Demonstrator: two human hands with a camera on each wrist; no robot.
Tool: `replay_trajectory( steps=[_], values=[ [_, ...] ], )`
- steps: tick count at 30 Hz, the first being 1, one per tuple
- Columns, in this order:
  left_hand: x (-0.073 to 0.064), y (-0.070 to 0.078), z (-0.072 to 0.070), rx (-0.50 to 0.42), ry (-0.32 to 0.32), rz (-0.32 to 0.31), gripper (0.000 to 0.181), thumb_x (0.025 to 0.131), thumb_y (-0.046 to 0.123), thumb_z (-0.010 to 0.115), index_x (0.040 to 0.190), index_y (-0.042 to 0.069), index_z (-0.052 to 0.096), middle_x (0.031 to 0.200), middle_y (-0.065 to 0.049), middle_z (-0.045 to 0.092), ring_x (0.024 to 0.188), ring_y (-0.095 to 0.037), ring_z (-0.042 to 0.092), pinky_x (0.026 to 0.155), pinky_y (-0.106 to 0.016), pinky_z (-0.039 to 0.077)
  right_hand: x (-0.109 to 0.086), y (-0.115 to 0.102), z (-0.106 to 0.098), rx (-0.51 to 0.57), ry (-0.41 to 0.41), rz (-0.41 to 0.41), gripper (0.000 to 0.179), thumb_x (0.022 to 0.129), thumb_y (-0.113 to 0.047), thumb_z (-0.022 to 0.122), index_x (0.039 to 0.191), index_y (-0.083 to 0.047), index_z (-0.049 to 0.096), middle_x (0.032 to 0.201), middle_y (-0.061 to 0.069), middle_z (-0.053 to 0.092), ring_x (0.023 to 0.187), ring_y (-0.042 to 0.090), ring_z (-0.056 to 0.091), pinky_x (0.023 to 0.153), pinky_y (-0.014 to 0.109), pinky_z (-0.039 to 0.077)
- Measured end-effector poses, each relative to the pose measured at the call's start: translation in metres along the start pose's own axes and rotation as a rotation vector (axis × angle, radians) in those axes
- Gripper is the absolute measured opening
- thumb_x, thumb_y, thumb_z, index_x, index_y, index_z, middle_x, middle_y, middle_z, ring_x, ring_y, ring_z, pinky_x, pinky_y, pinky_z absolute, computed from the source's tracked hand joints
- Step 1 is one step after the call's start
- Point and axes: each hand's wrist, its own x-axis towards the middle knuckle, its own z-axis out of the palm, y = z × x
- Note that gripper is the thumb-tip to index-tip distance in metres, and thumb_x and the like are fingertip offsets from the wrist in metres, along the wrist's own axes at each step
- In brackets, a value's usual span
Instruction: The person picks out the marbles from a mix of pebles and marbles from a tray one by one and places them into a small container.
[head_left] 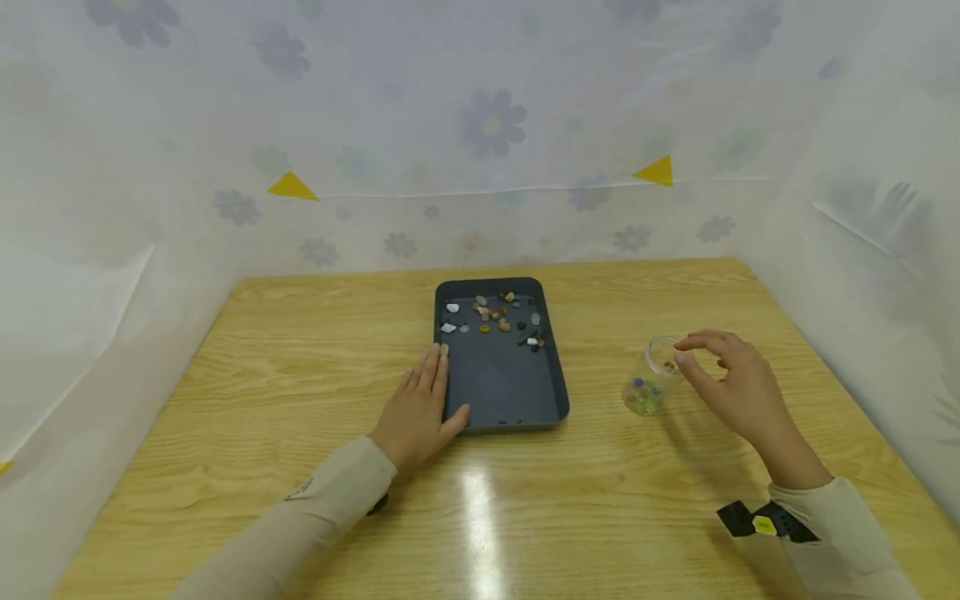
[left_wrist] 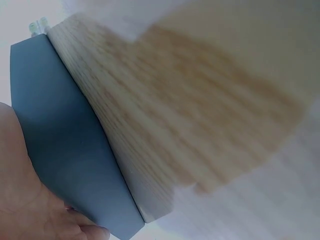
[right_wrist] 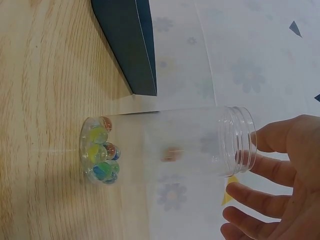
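Note:
A dark grey tray (head_left: 502, 383) lies on the table with several small stones (head_left: 491, 313) in its far half. My left hand (head_left: 412, 421) rests along the tray's left side, fingers straight and thumb at the near corner. To the tray's right stands a clear jar (right_wrist: 195, 125), upright and without a lid, with several glass marbles (right_wrist: 101, 154) at its bottom. My right hand (head_left: 738, 387) is at the jar's mouth, thumb and forefinger apart. In the right wrist view, a blurred reddish-brown piece (right_wrist: 171, 154) is inside the jar, above the marbles, clear of the fingers.
Below everything is a wood-grain table (head_left: 300, 333). White flower-patterned sheeting (head_left: 420, 125) encloses the back and sides, with yellow triangles (head_left: 656, 171) on the back sheet. A dark band (head_left: 783, 523) is on the right wrist.

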Motion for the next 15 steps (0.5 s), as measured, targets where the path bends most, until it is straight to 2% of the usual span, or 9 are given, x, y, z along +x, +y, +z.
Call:
replay_trajectory(
  steps=[15],
  values=[
    [-0.0009, 0.0002, -0.001, 0.007, 0.009, 0.003, 0.081, 0.098, 0.05, 0.042, 0.15, -0.007, 0.017, 0.158, -0.023, 0.009, 0.145, -0.036, 0.015, 0.115, -0.05, 0.022, -0.0011, 0.0002, -0.0013, 0.003, -0.014, 0.019, 0.023, 0.097, -0.019, 0.058, 0.108, -0.001, 0.067, 0.122, 0.026, 0.057, 0.112, 0.047, 0.049, 0.081, 0.061, 0.043]
  ],
)
